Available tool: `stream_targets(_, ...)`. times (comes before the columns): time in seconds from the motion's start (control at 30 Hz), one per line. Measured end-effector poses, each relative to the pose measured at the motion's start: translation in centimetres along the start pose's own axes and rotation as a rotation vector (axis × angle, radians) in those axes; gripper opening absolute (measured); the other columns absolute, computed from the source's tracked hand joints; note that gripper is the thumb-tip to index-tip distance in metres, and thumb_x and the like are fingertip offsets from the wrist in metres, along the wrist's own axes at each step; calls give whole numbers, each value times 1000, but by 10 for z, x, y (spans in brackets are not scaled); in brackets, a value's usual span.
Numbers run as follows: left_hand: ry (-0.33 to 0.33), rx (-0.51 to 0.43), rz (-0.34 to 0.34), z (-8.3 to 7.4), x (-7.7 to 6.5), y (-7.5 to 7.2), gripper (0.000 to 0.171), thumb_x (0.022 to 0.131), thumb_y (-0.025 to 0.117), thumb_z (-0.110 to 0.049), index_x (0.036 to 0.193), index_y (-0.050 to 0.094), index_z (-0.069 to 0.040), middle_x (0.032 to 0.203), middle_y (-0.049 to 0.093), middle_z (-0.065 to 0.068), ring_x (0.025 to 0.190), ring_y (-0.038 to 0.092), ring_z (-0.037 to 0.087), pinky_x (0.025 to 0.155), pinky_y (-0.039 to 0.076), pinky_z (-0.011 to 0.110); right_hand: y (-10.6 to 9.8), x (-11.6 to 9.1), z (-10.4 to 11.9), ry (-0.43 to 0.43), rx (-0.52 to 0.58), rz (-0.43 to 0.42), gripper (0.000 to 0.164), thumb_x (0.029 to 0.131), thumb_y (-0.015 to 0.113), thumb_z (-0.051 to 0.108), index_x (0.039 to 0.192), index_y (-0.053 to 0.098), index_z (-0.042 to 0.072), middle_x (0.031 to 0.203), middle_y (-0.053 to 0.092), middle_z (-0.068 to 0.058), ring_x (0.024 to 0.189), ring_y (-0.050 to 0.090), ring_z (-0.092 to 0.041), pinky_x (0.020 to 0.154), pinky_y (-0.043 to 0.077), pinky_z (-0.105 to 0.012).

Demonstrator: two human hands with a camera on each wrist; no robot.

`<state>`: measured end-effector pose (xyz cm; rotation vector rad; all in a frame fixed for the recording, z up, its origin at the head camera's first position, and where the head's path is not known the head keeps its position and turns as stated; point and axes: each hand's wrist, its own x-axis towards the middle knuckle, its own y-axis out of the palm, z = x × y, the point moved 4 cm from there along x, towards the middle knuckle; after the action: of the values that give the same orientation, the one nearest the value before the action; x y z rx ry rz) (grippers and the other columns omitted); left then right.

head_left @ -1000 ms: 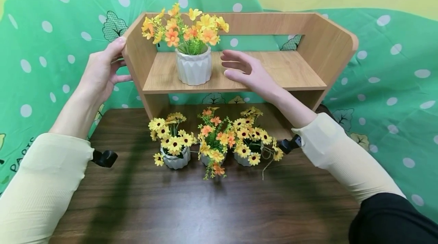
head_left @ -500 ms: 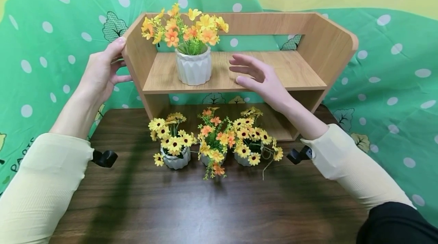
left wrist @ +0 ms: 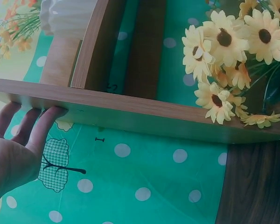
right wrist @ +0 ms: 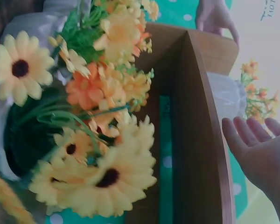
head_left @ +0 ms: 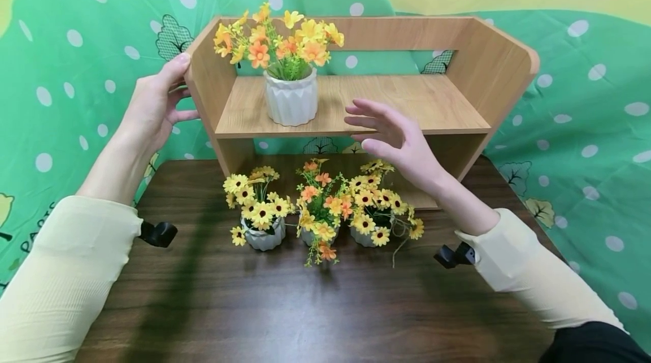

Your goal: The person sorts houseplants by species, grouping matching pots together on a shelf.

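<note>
Cloth w/ dark table in front
Cloth's yellow up top, grn below, w/ pale dots & printed trees; table's brn, wood-grained.

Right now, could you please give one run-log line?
left hand: touches shelf | right hand: empty | one potted plant: on shelf | three potted plants: on table

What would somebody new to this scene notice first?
Probably the orange and yellow bouquet in its white pot, left of centre on the shelf. Next, the three potted plants lined up on the dark table in front. Then the left hand touching the shelf's left side.
</note>
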<state>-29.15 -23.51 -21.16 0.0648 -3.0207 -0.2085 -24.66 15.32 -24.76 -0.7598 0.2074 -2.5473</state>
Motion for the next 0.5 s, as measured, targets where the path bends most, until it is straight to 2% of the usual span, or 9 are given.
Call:
stream_targets(0.2, 7, 2, 1, 0, 0, 0, 62, 93, 73, -45, 145, 57, -15, 141, 53, 5, 121, 58, 22, 67, 65, 29, 12, -14, -7, -26, 54, -25, 61, 96, 60, 0, 154, 44, 6, 152, 50, -24, 136, 58, -28, 110, 53, -41)
stream_targets(0.5, 11, -1, 4, 1, 1, -1, 60, 93, 73, -44, 144, 58, -15, 138, 55, 4, 120, 59, 21, 67, 65, 30, 31, -35, -24, -42, 44, -63, 59, 96, 60, -1, 153, 44, 5, 151, 54, -18, 134, 61, -26, 107, 56, -40)
